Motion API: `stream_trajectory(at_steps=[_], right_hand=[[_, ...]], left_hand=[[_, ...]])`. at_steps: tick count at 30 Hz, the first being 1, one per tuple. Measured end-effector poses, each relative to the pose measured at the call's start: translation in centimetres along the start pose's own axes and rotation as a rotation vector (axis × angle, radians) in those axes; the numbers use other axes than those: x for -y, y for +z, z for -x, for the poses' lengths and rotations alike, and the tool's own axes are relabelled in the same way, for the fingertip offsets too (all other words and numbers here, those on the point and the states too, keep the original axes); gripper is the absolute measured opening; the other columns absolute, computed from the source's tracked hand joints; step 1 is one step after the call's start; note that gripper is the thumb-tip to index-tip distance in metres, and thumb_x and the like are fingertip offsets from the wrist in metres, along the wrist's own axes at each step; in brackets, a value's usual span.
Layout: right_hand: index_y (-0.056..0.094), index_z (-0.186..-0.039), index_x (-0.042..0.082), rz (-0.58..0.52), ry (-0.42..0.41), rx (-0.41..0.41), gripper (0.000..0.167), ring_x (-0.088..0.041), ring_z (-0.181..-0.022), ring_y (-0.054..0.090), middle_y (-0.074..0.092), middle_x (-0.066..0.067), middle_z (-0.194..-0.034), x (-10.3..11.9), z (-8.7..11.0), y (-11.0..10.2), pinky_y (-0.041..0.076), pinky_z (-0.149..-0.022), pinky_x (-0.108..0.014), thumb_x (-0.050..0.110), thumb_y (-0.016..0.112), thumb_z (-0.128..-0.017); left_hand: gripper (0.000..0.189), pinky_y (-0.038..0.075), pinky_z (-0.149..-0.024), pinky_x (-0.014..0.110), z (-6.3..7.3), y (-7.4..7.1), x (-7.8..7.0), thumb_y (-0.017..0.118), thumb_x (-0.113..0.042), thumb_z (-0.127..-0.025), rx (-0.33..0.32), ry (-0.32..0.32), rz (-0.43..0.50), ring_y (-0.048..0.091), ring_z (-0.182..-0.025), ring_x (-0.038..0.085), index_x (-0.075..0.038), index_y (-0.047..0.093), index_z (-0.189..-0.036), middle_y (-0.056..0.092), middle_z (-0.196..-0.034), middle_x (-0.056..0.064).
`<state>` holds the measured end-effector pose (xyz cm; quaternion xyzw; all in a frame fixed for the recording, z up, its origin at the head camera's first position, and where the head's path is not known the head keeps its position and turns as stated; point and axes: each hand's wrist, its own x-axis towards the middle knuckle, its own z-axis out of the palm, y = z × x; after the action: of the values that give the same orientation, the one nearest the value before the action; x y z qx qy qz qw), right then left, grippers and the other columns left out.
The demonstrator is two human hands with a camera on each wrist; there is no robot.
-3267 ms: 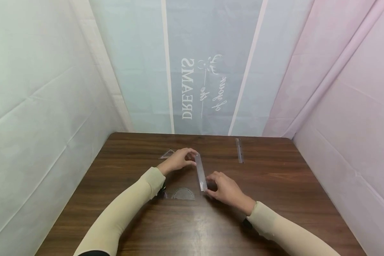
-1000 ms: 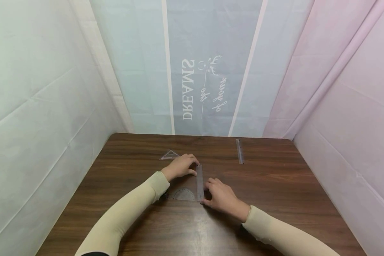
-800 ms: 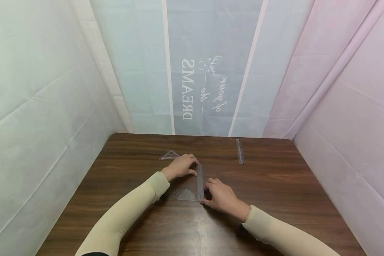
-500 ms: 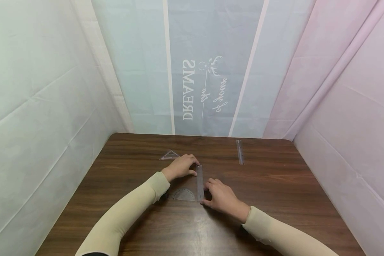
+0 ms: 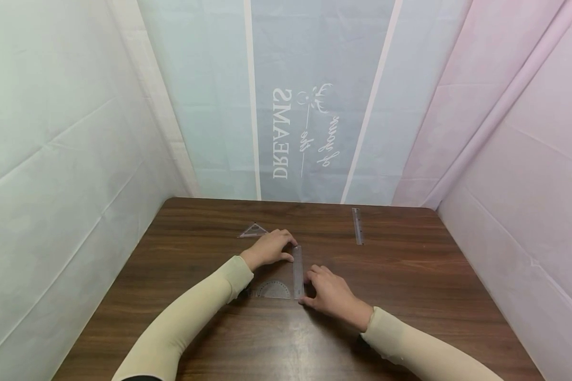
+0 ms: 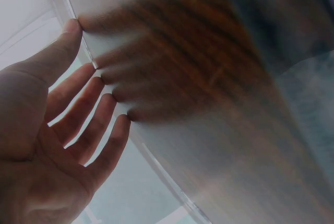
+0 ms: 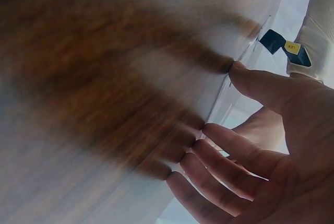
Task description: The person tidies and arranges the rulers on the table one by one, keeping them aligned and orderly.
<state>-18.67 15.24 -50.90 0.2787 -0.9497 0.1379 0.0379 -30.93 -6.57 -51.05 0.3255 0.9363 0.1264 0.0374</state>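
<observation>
A clear ruler (image 5: 297, 272) lies flat on the brown wooden table, running away from me. My left hand (image 5: 270, 247) is at its far end, the index fingertip on the end and the thumb by the left edge. In the left wrist view the left fingers (image 6: 86, 130) reach down fairly straight, tips on the tabletop. At the near right corner, the thumb of my right hand (image 5: 333, 296) touches the ruler; its other fingers rest along the right side. The right wrist view shows those fingers (image 7: 224, 166) extended, tips down. Just left of the ruler lies a clear protractor (image 5: 274, 290).
Beyond my left hand lies a clear set square (image 5: 254, 230), partly covered by the hand. A second clear ruler (image 5: 357, 226) is near the back right of the table (image 5: 410, 275). Cloth hangings enclose the back and sides.
Since the earliest frame, the ruler has come down and nearer, from tilted between both hands to flat beside the protractor. Over the last second both hands and the ruler stay still.
</observation>
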Motion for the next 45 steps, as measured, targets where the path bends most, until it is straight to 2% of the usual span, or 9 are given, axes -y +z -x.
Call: stream_trajectory(at_steps=[9, 17, 24, 29, 32, 36, 40, 45], right_hand=[[0.073, -0.103, 0.011, 0.005, -0.009, -0.001, 0.044, -0.019, -0.096, 0.062, 0.063, 0.000, -0.101, -0.1, 0.0, 0.0, 0.058, -0.070, -0.039, 0.041, 0.096, -0.081], [0.074, -0.107, 0.010, -0.008, -0.018, 0.008, 0.043, -0.019, -0.100, 0.063, 0.064, 0.000, -0.105, -0.3, 0.1, 0.0, 0.059, -0.075, -0.041, 0.040, 0.094, -0.084], [0.075, -0.116, 0.010, -0.088, -0.011, 0.046, 0.041, -0.020, -0.106, 0.065, 0.068, -0.001, -0.112, -1.0, 0.1, 0.0, 0.060, -0.085, -0.044, 0.039, 0.089, -0.090], [0.076, -0.120, 0.009, -0.167, 0.002, 0.052, 0.038, -0.023, -0.111, 0.068, 0.071, -0.003, -0.115, -1.7, 0.1, -0.4, 0.059, -0.093, -0.047, 0.032, 0.088, -0.093], [0.075, -0.123, 0.007, -0.183, 0.025, 0.048, 0.039, -0.026, -0.114, 0.069, 0.072, -0.006, -0.118, -2.1, 0.0, -0.9, 0.058, -0.097, -0.048, 0.030, 0.087, -0.094], [0.072, -0.131, 0.004, -0.177, 0.097, 0.038, 0.048, -0.035, -0.129, 0.065, 0.071, -0.011, -0.129, -2.9, -0.1, -1.9, 0.055, -0.106, -0.054, 0.032, 0.086, -0.095], [0.069, -0.137, 0.002, -0.175, 0.167, 0.018, 0.056, -0.039, -0.135, 0.061, 0.068, -0.017, -0.138, -4.2, -0.2, -2.7, 0.053, -0.108, -0.057, 0.035, 0.085, -0.095], [0.066, -0.141, -0.001, -0.173, 0.231, -0.020, 0.061, -0.042, -0.136, 0.059, 0.064, -0.023, -0.143, -6.5, -0.6, -3.5, 0.052, -0.107, -0.060, 0.038, 0.083, -0.097]], left_hand=[[0.047, 0.050, -0.112, 0.045, 0.0, 0.1, -0.1, 0.080, -0.039, -0.098, 0.000, -0.003, -0.001, 0.060, -0.132, 0.026, -0.014, 0.071, -0.138, 0.065, -0.141, 0.005], [0.047, 0.050, -0.112, 0.046, 0.1, 0.0, 0.1, 0.078, -0.040, -0.099, 0.002, -0.005, 0.008, 0.060, -0.133, 0.027, -0.015, 0.070, -0.139, 0.064, -0.142, 0.005], [0.040, 0.051, -0.110, 0.046, 0.1, -0.1, 0.1, 0.069, -0.040, -0.107, 0.000, -0.011, 0.027, 0.061, -0.131, 0.026, -0.014, 0.071, -0.137, 0.065, -0.141, 0.005], [0.040, 0.052, -0.109, 0.046, -0.1, -0.3, -0.3, 0.065, -0.042, -0.109, 0.002, -0.021, 0.027, 0.062, -0.129, 0.026, -0.014, 0.072, -0.136, 0.066, -0.139, 0.006], [0.039, 0.053, -0.108, 0.046, -0.3, -0.4, -0.6, 0.064, -0.042, -0.109, 0.003, -0.025, 0.023, 0.063, -0.127, 0.026, -0.014, 0.072, -0.135, 0.067, -0.137, 0.005], [0.040, 0.052, -0.109, 0.045, -0.9, -0.5, -1.0, 0.063, -0.043, -0.110, -0.004, -0.031, 0.027, 0.063, -0.129, 0.027, -0.014, 0.071, -0.137, 0.066, -0.138, 0.005], [0.045, 0.052, -0.109, 0.045, -1.7, -0.7, -1.4, 0.063, -0.045, -0.109, -0.014, -0.034, 0.032, 0.062, -0.129, 0.027, -0.014, 0.069, -0.140, 0.065, -0.140, 0.006], [0.047, 0.052, -0.109, 0.044, -2.9, -1.2, -2.0, 0.062, -0.048, -0.109, -0.016, -0.036, 0.023, 0.062, -0.129, 0.026, -0.015, 0.067, -0.143, 0.065, -0.140, 0.005]])
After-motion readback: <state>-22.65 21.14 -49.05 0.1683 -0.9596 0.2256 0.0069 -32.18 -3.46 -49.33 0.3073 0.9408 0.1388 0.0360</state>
